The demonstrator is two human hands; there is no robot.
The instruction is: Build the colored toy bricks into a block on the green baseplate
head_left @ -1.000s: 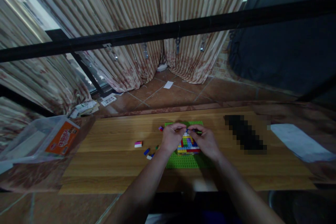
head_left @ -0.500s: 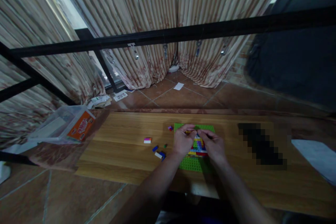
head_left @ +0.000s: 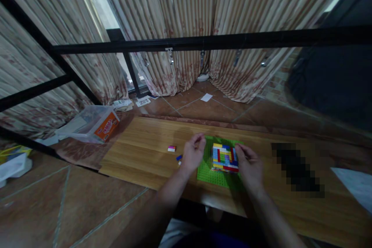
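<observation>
A low block of stacked toy bricks (head_left: pixel 224 158), in red, yellow, blue and white, sits on a green studded baseplate (head_left: pixel 213 178). At its upper right corner, my right hand (head_left: pixel 249 164) has its thumb and fingertips closed against the bricks. My left hand (head_left: pixel 193 155) hovers by the baseplate's left edge, apart from the block. Its thumb and fingers are drawn together, and what is between them, if anything, cannot be made out. Loose on the table lie a pink and white brick (head_left: pixel 171 148), a blue brick (head_left: pixel 179 157) and a partly hidden white brick (head_left: pixel 179 163).
The long wooden table (head_left: pixel 139 151) stands before a black metal rail (head_left: pixel 186 42) and striped curtains (head_left: pixel 186 4). A clear plastic box (head_left: pixel 90 131) with an orange label is beyond its left end. A pale sheet (head_left: pixel 353 186) lies at the right.
Both hands were together over the brick block. My left hand has moved off it to the left, uncovering its top, while my right hand stays at its right side. The camera view has shifted left.
</observation>
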